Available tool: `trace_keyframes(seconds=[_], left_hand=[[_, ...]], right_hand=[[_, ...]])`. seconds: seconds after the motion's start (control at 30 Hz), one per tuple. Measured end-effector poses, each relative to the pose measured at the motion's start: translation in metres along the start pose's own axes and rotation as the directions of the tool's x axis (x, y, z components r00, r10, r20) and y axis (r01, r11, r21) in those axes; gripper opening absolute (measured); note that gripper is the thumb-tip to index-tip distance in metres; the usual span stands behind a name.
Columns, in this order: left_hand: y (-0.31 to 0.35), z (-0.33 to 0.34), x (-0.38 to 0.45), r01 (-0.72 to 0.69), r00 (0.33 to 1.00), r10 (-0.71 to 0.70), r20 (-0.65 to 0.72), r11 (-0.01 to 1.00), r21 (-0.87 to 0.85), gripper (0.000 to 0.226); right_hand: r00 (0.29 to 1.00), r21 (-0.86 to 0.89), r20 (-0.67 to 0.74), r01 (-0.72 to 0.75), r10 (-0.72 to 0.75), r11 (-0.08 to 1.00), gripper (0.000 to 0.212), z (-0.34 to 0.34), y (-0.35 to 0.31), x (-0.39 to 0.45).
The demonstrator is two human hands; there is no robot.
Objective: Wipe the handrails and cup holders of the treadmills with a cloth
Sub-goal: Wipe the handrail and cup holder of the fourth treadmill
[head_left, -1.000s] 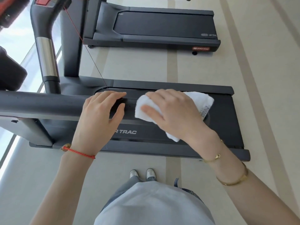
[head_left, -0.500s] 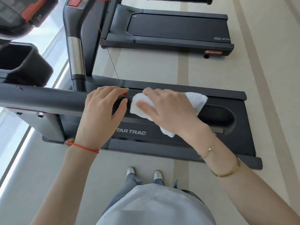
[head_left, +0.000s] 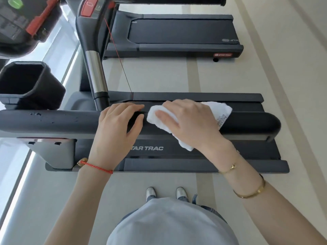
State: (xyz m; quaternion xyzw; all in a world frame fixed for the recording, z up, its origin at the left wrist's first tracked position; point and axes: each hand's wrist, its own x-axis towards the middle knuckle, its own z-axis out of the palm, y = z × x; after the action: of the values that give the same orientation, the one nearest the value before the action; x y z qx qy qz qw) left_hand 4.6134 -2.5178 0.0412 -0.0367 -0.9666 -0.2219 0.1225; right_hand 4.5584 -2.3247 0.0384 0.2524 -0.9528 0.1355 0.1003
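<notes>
A thick black handrail (head_left: 53, 121) of the near treadmill runs across the view from the left edge to its rounded end at the right. My left hand (head_left: 117, 126) grips the rail near its middle, fingers over the top and thumb on the near side. Just right of it, my right hand (head_left: 187, 121) presses a folded white cloth (head_left: 221, 110) onto the rail, fingers fairly straight over it. A label shows on the cloth's right corner. A black cup holder (head_left: 26, 85) sits at the far left, behind the rail.
The treadmill deck (head_left: 230, 152) marked STAR TRAC lies below the rail. A second treadmill (head_left: 177, 32) stands farther away. An upright post with a chrome section (head_left: 93, 71), a red safety cord (head_left: 120, 59) and a console (head_left: 21, 22) are at upper left. My shoes (head_left: 166, 193) stand on beige floor.
The view has shifted, bringing the cup holder and console further into sight. Both hands keep their places on the rail; the cloth hand has edged slightly left toward my left hand.
</notes>
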Motion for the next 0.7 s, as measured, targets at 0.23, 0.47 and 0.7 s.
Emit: trace_keyframes(seconds=[0.23,0.47,0.7], left_hand=[[-0.007,0.000,0.000,-0.031,0.999,0.031,0.010,0.999,-0.018,0.024],[-0.006,-0.001,0.001,-0.041,0.999,0.041,0.023,0.999,-0.014,0.024],[0.021,0.009,0.004,-0.061,0.998,0.062,0.006,0.998,-0.027,0.024]], right_hand=[[0.964,-0.003,0.058,-0.261,0.261,0.965,0.050,-0.021,0.043,-0.015],[0.999,-0.007,-0.030,-0.032,0.032,0.999,0.041,0.003,-0.011,0.002],[0.959,-0.087,-0.086,-0.278,0.270,0.957,0.043,-0.029,0.075,-0.035]])
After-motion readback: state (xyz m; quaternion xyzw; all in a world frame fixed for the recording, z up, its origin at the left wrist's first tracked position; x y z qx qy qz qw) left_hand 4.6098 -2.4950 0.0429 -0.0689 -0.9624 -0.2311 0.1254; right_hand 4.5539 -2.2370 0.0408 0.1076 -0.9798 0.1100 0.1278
